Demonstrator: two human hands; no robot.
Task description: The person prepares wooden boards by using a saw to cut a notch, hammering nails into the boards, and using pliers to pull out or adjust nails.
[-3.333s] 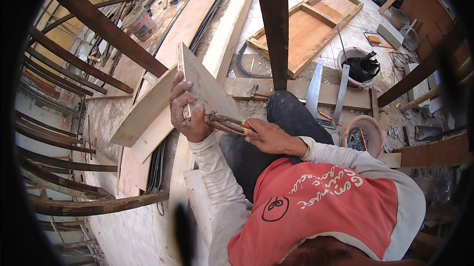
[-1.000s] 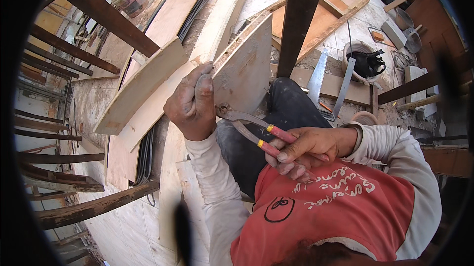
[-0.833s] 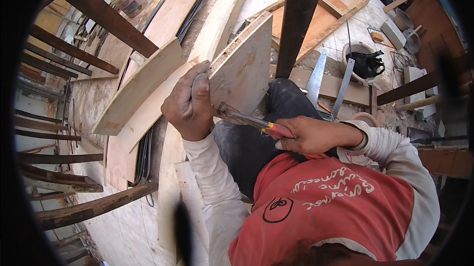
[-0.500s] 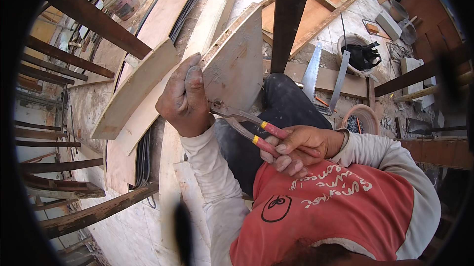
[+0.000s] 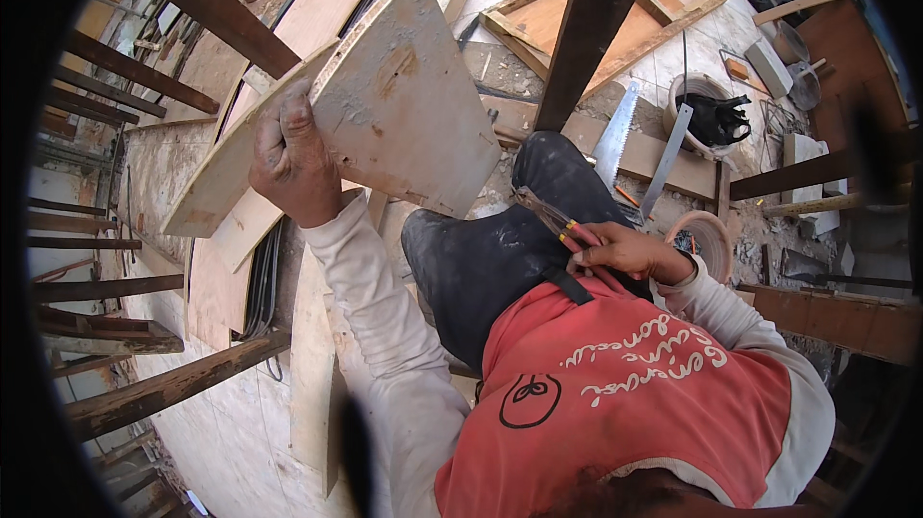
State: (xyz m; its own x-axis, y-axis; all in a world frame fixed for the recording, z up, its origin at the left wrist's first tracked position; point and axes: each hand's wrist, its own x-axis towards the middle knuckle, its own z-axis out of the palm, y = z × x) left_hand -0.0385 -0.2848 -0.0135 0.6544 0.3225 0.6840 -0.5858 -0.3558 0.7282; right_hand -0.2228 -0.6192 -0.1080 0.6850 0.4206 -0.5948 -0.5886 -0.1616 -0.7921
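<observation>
Grips flat off-white board, brown-stained on its face, in clenched left hand, at the board's left edge. Holds it tilted, up and left of thighs in dark, dust-smeared trousers. Cannot tell whether touching left knee.

Grasps metal pincers with red, yellow-banded handles in right hand, close before red shirt front. Points pincers up and left over right thigh, apart from board.

Past right knee: toothed silvery saw blade and, near it, plain straight metal strip. Right of these: round pinkish-brown bucket. Behind left hand: narrow pale wooden plank.
</observation>
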